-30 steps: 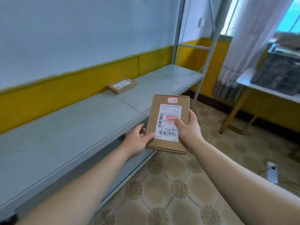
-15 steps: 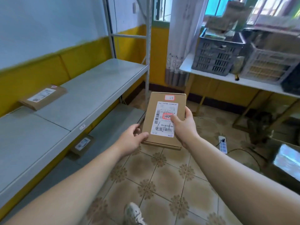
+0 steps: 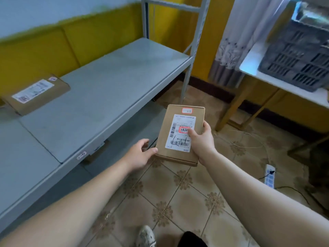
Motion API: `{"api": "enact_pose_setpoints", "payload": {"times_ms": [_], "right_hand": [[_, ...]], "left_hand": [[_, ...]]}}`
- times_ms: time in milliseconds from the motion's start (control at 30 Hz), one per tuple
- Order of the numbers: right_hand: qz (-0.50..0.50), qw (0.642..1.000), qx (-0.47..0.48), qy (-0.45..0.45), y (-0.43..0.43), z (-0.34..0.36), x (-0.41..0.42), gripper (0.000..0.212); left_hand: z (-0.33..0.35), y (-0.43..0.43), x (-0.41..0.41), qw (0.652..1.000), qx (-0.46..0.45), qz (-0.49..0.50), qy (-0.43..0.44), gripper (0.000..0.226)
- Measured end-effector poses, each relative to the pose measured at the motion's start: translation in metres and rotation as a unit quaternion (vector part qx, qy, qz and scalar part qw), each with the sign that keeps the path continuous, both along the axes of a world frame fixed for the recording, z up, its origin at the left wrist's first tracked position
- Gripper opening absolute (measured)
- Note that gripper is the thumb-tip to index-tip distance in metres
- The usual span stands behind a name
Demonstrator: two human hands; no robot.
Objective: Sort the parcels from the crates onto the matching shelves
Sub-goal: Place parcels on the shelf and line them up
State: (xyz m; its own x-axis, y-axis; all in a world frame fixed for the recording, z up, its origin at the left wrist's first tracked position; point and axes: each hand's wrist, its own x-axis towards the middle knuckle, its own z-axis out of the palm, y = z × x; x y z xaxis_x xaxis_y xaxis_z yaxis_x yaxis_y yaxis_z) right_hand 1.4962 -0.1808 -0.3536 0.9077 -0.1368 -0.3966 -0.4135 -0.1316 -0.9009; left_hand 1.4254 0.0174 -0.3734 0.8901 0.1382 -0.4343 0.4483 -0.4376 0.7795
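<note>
Parcel (image 3: 163,138): flat brown cardboard, white barcode label (image 3: 178,122), red-outlined stickers (image 3: 187,110).

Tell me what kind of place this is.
Probably a small parcel sorting room: grey metal shelving bearing a labelled parcel, a cardboard parcel with a shipping label in the right hand, and a grey plastic crate on a white table.
</note>
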Motion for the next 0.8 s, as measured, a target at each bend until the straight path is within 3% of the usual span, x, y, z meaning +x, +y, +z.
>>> {"api": "enact_pose_setpoints", "payload": {"times_ms": [167,400,700,800], "right_hand": [[0.091,0.994,-0.007,0.052,0.041,-0.073,0.058,0.063],[0.194,0.977,-0.015,0.087,0.107,-0.228,0.107,0.067],[0.261,0.96,0.028,0.094,0.225,-0.47,0.097,0.056],[0.279,0.958,0.035,0.059,0.26,-0.531,0.086,0.065]], "left_hand": [[-0.067,0.031,0.016,0.994,0.032,0.082,0.066,0.063],[-0.21,0.089,0.012,0.964,0.099,0.185,0.164,0.073],[-0.439,0.174,-0.047,0.925,0.216,0.217,0.225,0.062],[-0.503,0.195,-0.069,0.909,0.251,0.231,0.24,0.067]]}}
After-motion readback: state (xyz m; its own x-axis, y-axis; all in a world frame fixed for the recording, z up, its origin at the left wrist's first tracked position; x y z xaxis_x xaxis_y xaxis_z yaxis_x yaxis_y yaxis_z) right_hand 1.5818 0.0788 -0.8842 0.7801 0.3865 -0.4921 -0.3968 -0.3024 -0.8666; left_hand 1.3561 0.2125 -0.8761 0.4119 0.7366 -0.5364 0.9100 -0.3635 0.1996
